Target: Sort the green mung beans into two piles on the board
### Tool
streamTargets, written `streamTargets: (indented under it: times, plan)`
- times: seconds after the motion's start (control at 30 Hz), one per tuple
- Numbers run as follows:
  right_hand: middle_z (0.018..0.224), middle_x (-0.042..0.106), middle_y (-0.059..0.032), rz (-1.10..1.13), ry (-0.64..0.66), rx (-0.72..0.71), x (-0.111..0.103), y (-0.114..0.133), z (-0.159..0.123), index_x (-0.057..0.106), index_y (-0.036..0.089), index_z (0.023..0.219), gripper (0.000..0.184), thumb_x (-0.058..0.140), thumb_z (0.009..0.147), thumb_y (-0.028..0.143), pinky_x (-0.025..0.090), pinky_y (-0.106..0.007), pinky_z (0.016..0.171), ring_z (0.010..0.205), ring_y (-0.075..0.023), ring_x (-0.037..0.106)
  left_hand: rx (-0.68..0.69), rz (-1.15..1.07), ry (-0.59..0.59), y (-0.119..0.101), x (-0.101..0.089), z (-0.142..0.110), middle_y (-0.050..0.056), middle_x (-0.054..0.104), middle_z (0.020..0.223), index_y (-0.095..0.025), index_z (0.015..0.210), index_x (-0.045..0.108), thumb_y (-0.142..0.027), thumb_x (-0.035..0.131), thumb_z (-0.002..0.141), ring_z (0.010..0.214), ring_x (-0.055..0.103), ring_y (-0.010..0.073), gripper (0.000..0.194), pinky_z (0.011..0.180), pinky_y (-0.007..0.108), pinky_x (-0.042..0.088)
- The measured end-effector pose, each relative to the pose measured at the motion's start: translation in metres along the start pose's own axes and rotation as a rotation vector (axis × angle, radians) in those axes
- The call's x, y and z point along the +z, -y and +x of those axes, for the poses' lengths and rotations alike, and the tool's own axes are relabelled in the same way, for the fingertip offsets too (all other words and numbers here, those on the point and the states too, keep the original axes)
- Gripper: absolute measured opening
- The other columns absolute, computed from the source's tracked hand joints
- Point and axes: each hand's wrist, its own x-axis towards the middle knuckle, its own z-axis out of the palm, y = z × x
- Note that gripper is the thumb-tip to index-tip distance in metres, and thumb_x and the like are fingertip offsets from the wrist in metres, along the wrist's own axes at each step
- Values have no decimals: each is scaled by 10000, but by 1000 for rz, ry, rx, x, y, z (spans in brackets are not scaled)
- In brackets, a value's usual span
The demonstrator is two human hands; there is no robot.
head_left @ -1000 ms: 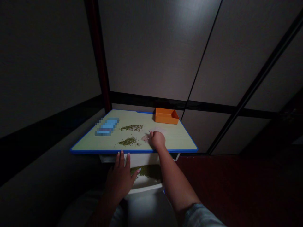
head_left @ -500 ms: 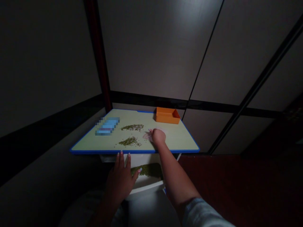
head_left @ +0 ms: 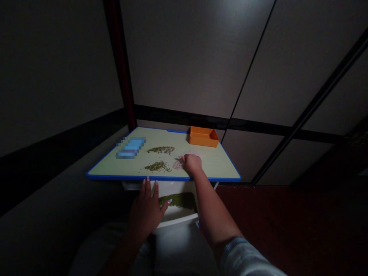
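My right hand (head_left: 192, 164) is closed, low over the tabletop. A pale pinkish, see-through piece (head_left: 178, 164), perhaps plastic, shows beside its fingers; whether they grip it is hidden. To its left lie two loose piles of small green grains or seeds, a far pile (head_left: 161, 149) and a near pile (head_left: 157, 166). My left hand (head_left: 147, 212) is spread with nothing in it, fingertips at the table's blue front edge (head_left: 163, 178). Its thumb extends over an open white drawer (head_left: 178, 221) holding more green grains (head_left: 181, 200).
An orange open box (head_left: 203, 141) stands at the table's back right. At the left lies a blurred-out blue rectangular item (head_left: 131, 148). Dark wall panels (head_left: 186, 61) rise behind the table, and a dark red floor (head_left: 258, 222) shows at the right.
The whole view has shifted slightly, so the table appears a little higher. Both hands keep nearly the same places and poses; the piles look unchanged.
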Motion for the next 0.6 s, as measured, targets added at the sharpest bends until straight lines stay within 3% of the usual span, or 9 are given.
streamTargets:
  times: [0.27,0.6]
  plan:
    - [971,730,-109,1,5,-68,-5,-15,-11,705,211,923,435,362,959,475,393,-264,715,894,-203,661,-5,8,-20,-7,1,-2,272,265,1505,-52,1376,393,-539,472,813,1421,197,366,748,1012,450,407]
    - [927,734,-110,8,-45,-18,-1,-33,-16,705,220,880,429,371,954,479,353,-265,645,815,-204,661,17,-2,-74,-21,17,4,256,275,1504,-60,1367,411,-537,466,797,1416,222,363,745,1008,480,403]
